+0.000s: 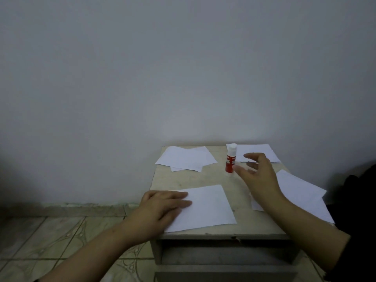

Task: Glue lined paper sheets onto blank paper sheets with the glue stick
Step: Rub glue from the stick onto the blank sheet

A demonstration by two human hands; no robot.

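Fingers (252, 159) of right hand (258, 176) spread beside glue stick (231, 158); left hand (162, 202) flat on sheet (205, 206) edge.

glue stick (231, 158): 1 | paper piles (185, 158): 4 | hands (162, 204): 2

Bare desk (203, 178) shows in the middle strip, between the near sheet (209, 206) and the far-left pile (186, 158): a hand could slide through there. The glue stick (231, 158) stands upright at the strip's right end, and the right hand (258, 176) hovers just beside it with fingers spread, blocking that side. The left hand (162, 204) lies flat on the near sheet's left edge. Sheets (301, 192) cover the right side; more paper (258, 152) lies against the wall (183, 78).
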